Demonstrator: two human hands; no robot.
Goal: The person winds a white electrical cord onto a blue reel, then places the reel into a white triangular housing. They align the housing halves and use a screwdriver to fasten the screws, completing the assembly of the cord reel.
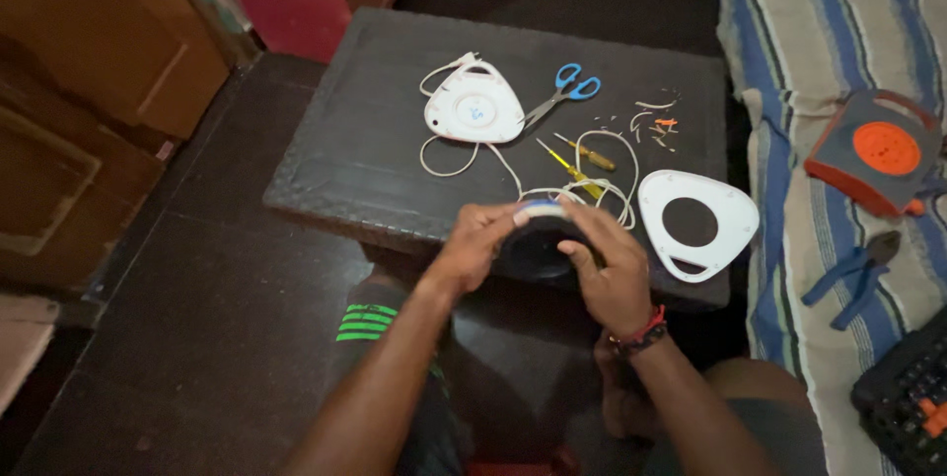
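Dark round roll (538,244) with a pale rim sits upright at the near table (375,150) edge, open face up toward the camera, no clear long axis. Left hand (473,244) pinches its rim; right hand (610,274) cups its side. White wire (582,190) loops just behind.

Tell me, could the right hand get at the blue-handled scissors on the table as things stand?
Probably yes, once freed. The right hand and left hand both grip a dark round spool. The scissors lie open on the table, with only white wire between.
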